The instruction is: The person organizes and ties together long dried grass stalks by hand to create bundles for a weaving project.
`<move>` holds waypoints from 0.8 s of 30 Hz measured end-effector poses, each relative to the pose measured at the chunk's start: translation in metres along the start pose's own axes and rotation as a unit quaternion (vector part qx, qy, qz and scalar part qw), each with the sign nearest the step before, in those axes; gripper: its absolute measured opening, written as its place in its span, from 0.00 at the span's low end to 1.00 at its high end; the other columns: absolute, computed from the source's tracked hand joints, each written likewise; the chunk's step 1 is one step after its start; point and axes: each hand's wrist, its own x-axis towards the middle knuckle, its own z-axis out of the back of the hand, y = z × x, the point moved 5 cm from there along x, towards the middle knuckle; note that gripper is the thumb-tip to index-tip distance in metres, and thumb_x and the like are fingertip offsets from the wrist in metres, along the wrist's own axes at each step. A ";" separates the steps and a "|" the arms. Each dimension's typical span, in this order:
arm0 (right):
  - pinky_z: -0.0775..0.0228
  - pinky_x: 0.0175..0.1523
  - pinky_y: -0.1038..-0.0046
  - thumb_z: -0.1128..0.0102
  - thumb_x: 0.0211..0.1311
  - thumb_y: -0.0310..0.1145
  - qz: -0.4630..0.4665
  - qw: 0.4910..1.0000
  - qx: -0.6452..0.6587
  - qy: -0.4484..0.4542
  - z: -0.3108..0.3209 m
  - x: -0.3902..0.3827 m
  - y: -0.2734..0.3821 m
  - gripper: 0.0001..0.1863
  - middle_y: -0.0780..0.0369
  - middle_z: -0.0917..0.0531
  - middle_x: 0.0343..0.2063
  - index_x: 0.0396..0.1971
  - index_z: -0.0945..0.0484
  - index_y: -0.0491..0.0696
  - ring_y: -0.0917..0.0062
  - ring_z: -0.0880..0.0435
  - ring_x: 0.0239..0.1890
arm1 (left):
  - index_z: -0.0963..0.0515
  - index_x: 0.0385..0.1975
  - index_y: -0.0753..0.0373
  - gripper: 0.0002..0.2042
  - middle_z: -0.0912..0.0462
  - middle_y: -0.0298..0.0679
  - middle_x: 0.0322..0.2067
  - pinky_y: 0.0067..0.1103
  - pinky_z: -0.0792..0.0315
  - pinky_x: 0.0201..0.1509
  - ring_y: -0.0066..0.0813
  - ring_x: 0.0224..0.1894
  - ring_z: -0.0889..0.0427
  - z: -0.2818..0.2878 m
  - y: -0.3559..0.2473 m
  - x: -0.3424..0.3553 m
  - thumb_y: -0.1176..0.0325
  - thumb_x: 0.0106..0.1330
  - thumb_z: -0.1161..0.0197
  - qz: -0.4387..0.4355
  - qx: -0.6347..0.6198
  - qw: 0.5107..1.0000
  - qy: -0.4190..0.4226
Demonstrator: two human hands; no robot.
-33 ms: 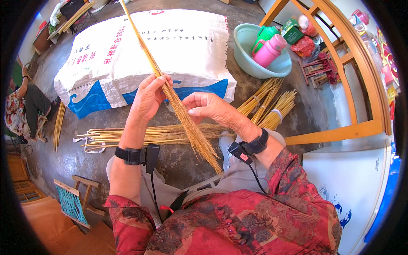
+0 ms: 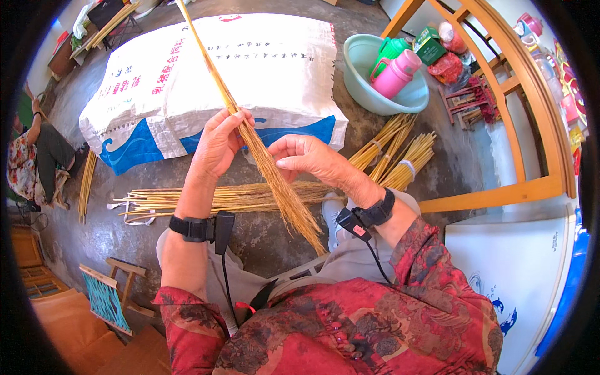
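My left hand (image 2: pixel 220 134) is closed round a small bunch of broomcorn stalks (image 2: pixel 267 164), gripping it where the bare stems meet the brushy heads. The stems rise up and to the left over a white sack, and the tufts slant down toward my lap. My right hand (image 2: pixel 312 159) is beside the tufts, its fingers curled and thumb drawn in close to their right edge. Anything pinched in it is too small to make out. Below both hands, a pile of loose broomcorn stalks (image 2: pixel 206 199) lies across the floor, partly hidden by my left forearm.
A white and blue woven sack (image 2: pixel 250 81) lies ahead. Tied broomcorn bundles (image 2: pixel 409 159) rest right of my hands. A light-blue basin (image 2: pixel 356 94) holds a pink thermos (image 2: pixel 397 75). A wooden frame (image 2: pixel 494 197) and white cabinet (image 2: pixel 512 269) stand right; another person (image 2: pixel 44 150) sits far left.
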 end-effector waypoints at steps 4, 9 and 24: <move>0.32 0.38 0.81 0.46 0.53 0.30 0.004 1.000 -0.010 -0.015 0.002 0.000 0.000 0.15 0.65 0.24 0.33 0.41 0.31 0.42 0.84 0.26 0.33 | 0.29 0.32 0.63 0.06 0.27 0.34 0.29 0.17 0.32 0.34 0.19 0.31 0.29 -0.001 0.004 0.001 0.68 0.61 0.49 0.008 0.011 1.000 0.007; 0.32 0.37 0.81 0.46 0.53 0.30 -0.009 1.000 -0.013 -0.021 0.002 -0.001 0.003 0.13 0.65 0.24 0.32 0.38 0.30 0.42 0.85 0.26 0.32 | 0.29 0.32 0.63 0.06 0.26 0.34 0.29 0.17 0.31 0.35 0.20 0.32 0.28 -0.003 0.002 0.000 0.68 0.61 0.49 0.003 0.019 1.000 0.018; 0.32 0.40 0.81 0.47 0.51 0.25 0.011 1.000 0.007 -0.001 0.004 -0.004 0.010 0.13 0.65 0.25 0.33 0.38 0.31 0.41 0.84 0.26 0.34 | 0.29 0.32 0.63 0.06 0.27 0.34 0.30 0.18 0.32 0.36 0.20 0.32 0.28 -0.002 -0.005 -0.005 0.68 0.61 0.48 -0.006 0.024 0.999 0.021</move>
